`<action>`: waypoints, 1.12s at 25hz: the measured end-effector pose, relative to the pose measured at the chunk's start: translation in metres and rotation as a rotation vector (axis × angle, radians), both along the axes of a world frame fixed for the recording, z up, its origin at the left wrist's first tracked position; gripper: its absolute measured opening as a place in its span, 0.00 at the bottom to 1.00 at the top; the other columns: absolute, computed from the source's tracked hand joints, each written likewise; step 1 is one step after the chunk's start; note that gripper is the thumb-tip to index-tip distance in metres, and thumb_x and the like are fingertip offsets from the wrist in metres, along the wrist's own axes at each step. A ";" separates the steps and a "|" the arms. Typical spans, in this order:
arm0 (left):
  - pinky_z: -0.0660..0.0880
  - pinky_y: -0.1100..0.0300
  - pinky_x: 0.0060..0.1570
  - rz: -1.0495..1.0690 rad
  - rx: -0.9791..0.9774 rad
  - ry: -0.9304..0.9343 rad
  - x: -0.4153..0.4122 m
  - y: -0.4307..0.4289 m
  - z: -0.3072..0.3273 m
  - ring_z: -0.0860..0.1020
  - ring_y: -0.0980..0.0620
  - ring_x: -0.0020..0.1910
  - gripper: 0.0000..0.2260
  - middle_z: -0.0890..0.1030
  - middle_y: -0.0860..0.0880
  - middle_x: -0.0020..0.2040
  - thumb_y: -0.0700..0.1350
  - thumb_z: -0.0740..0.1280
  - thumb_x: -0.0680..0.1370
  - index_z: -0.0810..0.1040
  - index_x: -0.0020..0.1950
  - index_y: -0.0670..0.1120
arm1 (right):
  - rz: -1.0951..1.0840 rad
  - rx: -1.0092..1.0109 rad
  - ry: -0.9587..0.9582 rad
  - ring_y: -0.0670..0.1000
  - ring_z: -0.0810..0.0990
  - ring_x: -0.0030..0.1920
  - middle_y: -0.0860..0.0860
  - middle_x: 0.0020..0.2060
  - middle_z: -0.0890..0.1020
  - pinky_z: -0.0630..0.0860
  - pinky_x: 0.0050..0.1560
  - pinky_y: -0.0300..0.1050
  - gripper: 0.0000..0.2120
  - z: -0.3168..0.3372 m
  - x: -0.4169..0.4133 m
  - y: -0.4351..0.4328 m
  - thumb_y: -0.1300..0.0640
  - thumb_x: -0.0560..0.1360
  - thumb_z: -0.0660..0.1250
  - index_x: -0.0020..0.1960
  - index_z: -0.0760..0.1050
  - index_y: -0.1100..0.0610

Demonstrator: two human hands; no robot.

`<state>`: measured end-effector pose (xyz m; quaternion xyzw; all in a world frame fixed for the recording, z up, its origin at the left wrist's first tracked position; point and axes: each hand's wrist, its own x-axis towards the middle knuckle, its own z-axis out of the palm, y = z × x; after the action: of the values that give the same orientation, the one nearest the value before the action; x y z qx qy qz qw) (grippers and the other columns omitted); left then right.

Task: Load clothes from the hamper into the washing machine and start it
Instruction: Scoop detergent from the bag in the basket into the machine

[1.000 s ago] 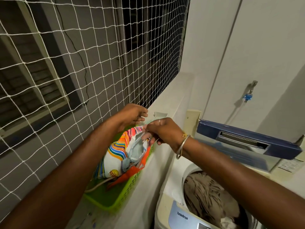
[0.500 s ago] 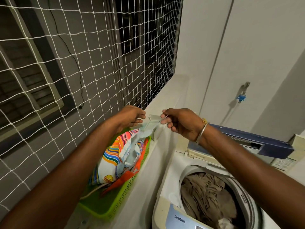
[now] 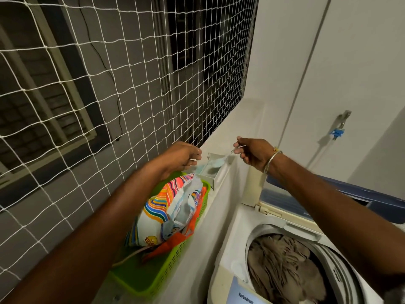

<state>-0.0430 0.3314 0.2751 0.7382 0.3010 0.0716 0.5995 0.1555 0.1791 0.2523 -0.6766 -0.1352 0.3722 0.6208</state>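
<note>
**Head view.**

1. Left hand: fingers curled, above the far end of the hamper. The contact is hidden under the fingers, so we cannot tell whether it grips the pale blue piece.
2. Right hand: apart from the left, pinching a thin corner or strand of that piece. We cannot say whether the piece is cloth or packet.
3. The piece: stretched from hand to hand, long axis crosswise, rising slightly toward the right hand, over a small white tray.
4. The hamper: green, below the left hand and toward us, holding a striped bundle.
5. Washing machine: lid raised, drum under the right forearm, grey-brown clothes inside.
6. Judgement: the drum lies down and to the right of both hands, nearer the right. We think that hand would lead the carry.
7. Surroundings: netting beyond the left hand, tap beyond the right.
</note>
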 end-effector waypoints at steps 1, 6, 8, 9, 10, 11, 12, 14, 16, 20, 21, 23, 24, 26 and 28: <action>0.77 0.55 0.56 -0.005 0.006 0.003 0.000 -0.001 0.000 0.78 0.41 0.62 0.12 0.81 0.42 0.60 0.43 0.61 0.82 0.78 0.63 0.41 | -0.006 -0.011 -0.017 0.44 0.73 0.23 0.51 0.30 0.81 0.69 0.22 0.34 0.14 -0.006 0.003 0.005 0.49 0.80 0.62 0.43 0.77 0.57; 0.76 0.51 0.60 0.005 0.004 0.004 -0.003 -0.001 -0.002 0.77 0.39 0.63 0.12 0.80 0.40 0.61 0.41 0.61 0.82 0.78 0.63 0.40 | -0.037 -0.021 -0.145 0.47 0.73 0.27 0.54 0.33 0.80 0.70 0.25 0.37 0.15 -0.025 0.007 0.023 0.49 0.80 0.63 0.45 0.79 0.59; 0.75 0.50 0.62 0.020 -0.005 -0.001 -0.006 0.000 -0.004 0.77 0.39 0.63 0.12 0.81 0.39 0.61 0.41 0.60 0.82 0.79 0.62 0.40 | -0.026 -0.035 -0.164 0.48 0.73 0.28 0.54 0.32 0.79 0.71 0.25 0.37 0.14 -0.029 0.008 0.029 0.49 0.80 0.63 0.44 0.79 0.59; 0.75 0.49 0.62 0.024 -0.007 -0.003 -0.006 0.001 -0.005 0.78 0.39 0.63 0.11 0.81 0.40 0.60 0.41 0.61 0.82 0.79 0.61 0.41 | -0.020 -0.045 -0.164 0.48 0.72 0.28 0.53 0.32 0.78 0.70 0.26 0.37 0.14 -0.031 0.009 0.031 0.49 0.80 0.62 0.44 0.78 0.58; 0.76 0.49 0.63 0.026 -0.009 -0.004 -0.007 0.000 -0.006 0.78 0.39 0.63 0.11 0.81 0.40 0.60 0.41 0.61 0.82 0.79 0.61 0.41 | -0.010 -0.053 -0.161 0.48 0.72 0.29 0.53 0.32 0.77 0.70 0.26 0.37 0.14 -0.032 0.010 0.032 0.50 0.81 0.61 0.44 0.78 0.58; 0.76 0.48 0.64 0.028 -0.012 -0.006 -0.007 0.000 -0.006 0.78 0.39 0.62 0.11 0.82 0.41 0.59 0.41 0.61 0.82 0.80 0.60 0.42 | -0.001 -0.062 -0.156 0.48 0.72 0.29 0.53 0.32 0.77 0.70 0.26 0.37 0.14 -0.032 0.010 0.034 0.51 0.81 0.60 0.43 0.77 0.58; 0.76 0.47 0.64 0.029 -0.014 -0.009 -0.007 0.000 -0.006 0.78 0.39 0.62 0.10 0.82 0.41 0.59 0.41 0.62 0.82 0.80 0.59 0.42 | 0.007 -0.069 -0.152 0.48 0.71 0.29 0.53 0.32 0.76 0.70 0.26 0.37 0.14 -0.032 0.011 0.035 0.53 0.82 0.58 0.43 0.76 0.58; 0.75 0.46 0.64 0.031 -0.012 -0.012 -0.008 -0.001 -0.005 0.78 0.39 0.62 0.10 0.82 0.41 0.59 0.41 0.62 0.82 0.80 0.60 0.42 | 0.006 -0.074 -0.153 0.49 0.71 0.29 0.54 0.32 0.75 0.69 0.27 0.38 0.15 -0.031 0.012 0.036 0.56 0.83 0.55 0.42 0.74 0.58; 0.74 0.45 0.65 0.035 -0.003 -0.015 -0.009 -0.002 -0.003 0.78 0.38 0.63 0.12 0.81 0.41 0.59 0.42 0.62 0.82 0.79 0.61 0.41 | -0.012 -0.063 -0.175 0.50 0.71 0.30 0.55 0.33 0.75 0.69 0.29 0.40 0.15 -0.030 0.013 0.036 0.59 0.82 0.53 0.42 0.73 0.59; 0.74 0.50 0.62 0.041 0.022 -0.024 -0.012 -0.008 0.003 0.79 0.42 0.58 0.12 0.81 0.41 0.61 0.42 0.61 0.82 0.79 0.61 0.41 | -0.058 -0.006 -0.219 0.51 0.71 0.30 0.56 0.32 0.76 0.69 0.31 0.41 0.16 -0.027 0.013 0.031 0.62 0.81 0.50 0.41 0.74 0.59; 0.74 0.51 0.60 0.051 0.018 -0.029 -0.013 -0.009 0.003 0.78 0.43 0.56 0.12 0.81 0.40 0.61 0.42 0.60 0.82 0.79 0.61 0.41 | -0.071 0.023 -0.211 0.51 0.71 0.30 0.56 0.32 0.76 0.69 0.31 0.41 0.16 -0.025 0.012 0.028 0.62 0.81 0.50 0.41 0.74 0.59; 0.74 0.50 0.62 0.071 0.014 -0.034 -0.015 -0.010 0.004 0.79 0.42 0.57 0.11 0.81 0.40 0.60 0.41 0.61 0.82 0.79 0.61 0.41 | -0.070 0.109 -0.144 0.50 0.70 0.30 0.56 0.32 0.75 0.68 0.30 0.41 0.15 -0.020 0.010 0.021 0.61 0.82 0.51 0.42 0.73 0.59; 0.74 0.50 0.63 0.076 0.015 -0.032 -0.016 -0.011 0.004 0.79 0.41 0.59 0.12 0.81 0.41 0.60 0.41 0.61 0.82 0.79 0.61 0.41 | -0.047 0.159 -0.092 0.50 0.69 0.30 0.55 0.32 0.75 0.67 0.29 0.40 0.15 -0.016 0.006 0.015 0.60 0.83 0.52 0.42 0.73 0.59; 0.75 0.50 0.62 0.080 0.012 -0.031 -0.017 -0.012 0.005 0.79 0.41 0.59 0.12 0.81 0.41 0.60 0.42 0.61 0.82 0.79 0.62 0.41 | 0.029 0.233 -0.008 0.49 0.68 0.29 0.54 0.31 0.75 0.66 0.27 0.38 0.14 -0.007 -0.004 0.005 0.56 0.83 0.53 0.43 0.73 0.58; 0.76 0.53 0.57 0.077 0.002 -0.035 -0.016 -0.014 0.006 0.79 0.43 0.56 0.12 0.81 0.40 0.61 0.41 0.61 0.82 0.79 0.62 0.40 | 0.107 0.282 0.014 0.47 0.68 0.28 0.53 0.31 0.75 0.66 0.26 0.37 0.14 0.000 -0.021 -0.005 0.53 0.83 0.55 0.44 0.73 0.57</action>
<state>-0.0593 0.3174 0.2814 0.7253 0.3187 0.1077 0.6007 0.1350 0.1745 0.2526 -0.5721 -0.2179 0.3868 0.6896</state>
